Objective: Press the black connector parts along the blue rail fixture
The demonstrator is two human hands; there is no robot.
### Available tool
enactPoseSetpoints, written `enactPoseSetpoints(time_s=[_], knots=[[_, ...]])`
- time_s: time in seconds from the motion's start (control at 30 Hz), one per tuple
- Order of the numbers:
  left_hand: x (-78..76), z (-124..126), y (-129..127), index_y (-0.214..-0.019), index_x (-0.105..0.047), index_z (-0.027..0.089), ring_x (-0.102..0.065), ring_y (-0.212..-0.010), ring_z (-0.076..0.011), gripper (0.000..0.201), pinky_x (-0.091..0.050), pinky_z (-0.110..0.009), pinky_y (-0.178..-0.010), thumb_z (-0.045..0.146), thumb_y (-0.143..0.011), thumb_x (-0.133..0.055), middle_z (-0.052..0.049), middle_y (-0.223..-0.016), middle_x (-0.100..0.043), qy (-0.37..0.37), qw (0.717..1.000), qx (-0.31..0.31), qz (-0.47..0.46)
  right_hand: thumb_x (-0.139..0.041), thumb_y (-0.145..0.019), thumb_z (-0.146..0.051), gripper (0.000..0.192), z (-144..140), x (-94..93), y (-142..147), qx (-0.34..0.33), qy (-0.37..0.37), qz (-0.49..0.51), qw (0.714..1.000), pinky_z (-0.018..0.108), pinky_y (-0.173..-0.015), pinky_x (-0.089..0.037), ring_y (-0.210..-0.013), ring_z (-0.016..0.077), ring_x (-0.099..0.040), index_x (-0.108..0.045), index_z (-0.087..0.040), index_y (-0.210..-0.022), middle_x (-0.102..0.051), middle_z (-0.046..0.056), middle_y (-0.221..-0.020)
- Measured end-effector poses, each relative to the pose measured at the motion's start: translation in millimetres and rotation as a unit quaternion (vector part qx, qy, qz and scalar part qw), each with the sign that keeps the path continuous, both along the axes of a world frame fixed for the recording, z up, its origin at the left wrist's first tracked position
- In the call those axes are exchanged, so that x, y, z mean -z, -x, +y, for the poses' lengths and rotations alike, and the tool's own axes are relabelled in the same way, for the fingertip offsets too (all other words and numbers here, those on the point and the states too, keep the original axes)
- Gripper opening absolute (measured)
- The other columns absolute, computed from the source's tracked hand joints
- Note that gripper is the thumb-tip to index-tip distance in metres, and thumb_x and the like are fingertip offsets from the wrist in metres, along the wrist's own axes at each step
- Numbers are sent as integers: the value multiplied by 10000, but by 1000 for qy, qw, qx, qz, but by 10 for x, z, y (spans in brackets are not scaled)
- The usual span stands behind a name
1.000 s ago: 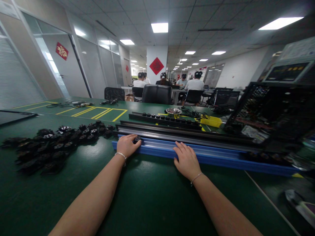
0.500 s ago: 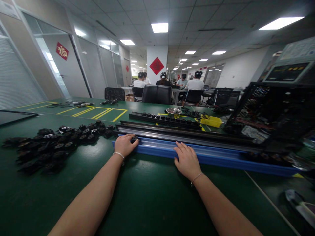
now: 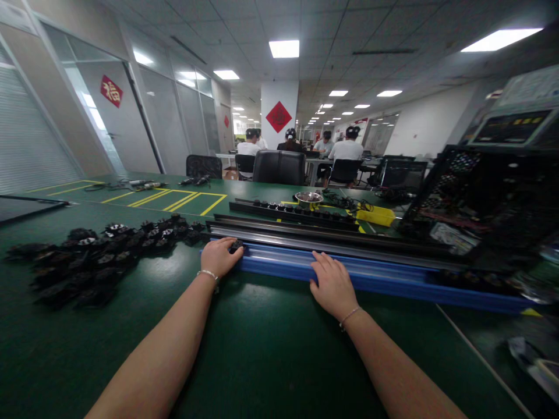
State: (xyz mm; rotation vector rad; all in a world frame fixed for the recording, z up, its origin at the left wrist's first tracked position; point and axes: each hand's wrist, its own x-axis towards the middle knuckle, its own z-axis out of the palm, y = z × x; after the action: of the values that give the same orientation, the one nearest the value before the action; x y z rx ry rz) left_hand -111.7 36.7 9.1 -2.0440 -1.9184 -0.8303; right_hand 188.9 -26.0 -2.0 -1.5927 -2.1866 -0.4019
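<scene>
A long blue rail [image 3: 393, 278] lies across the green table [image 3: 262, 349] in front of me. My left hand [image 3: 219, 257] is at the rail's left end, with its fingers closed on a small black part [image 3: 236, 245] pressed against that end. My right hand [image 3: 332, 284] lies flat on the rail's near edge, fingers spread, holding nothing. Behind the blue rail lie long dark metal rails [image 3: 332, 238], side by side.
A heap of several black parts [image 3: 100, 250] spreads over the table to my left. Farther back are a black rail carrying small parts [image 3: 297, 213], a metal bowl [image 3: 308, 199], a yellow tray [image 3: 375, 216] and a dark crate [image 3: 489, 198] at right. People sit at desks beyond.
My left hand has slid slightly left and back along the rail's end with the black part. My right hand has hardly moved.
</scene>
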Motion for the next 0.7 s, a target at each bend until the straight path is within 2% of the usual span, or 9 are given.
enactPoseSetpoints(time_s=[0.7], knots=[[40,56,149,-957,-724,196,-641,-993,-256,364,-450,-372,-908,440,-769,-530,-41,-1056,-707,-18,1000,-3,-8,-503,-762,-187,292,0,-14,4,1,3,2,1000,420,-1041,-280,-1275,243,-391,-603,-177,-1037,-476,71,-1382]])
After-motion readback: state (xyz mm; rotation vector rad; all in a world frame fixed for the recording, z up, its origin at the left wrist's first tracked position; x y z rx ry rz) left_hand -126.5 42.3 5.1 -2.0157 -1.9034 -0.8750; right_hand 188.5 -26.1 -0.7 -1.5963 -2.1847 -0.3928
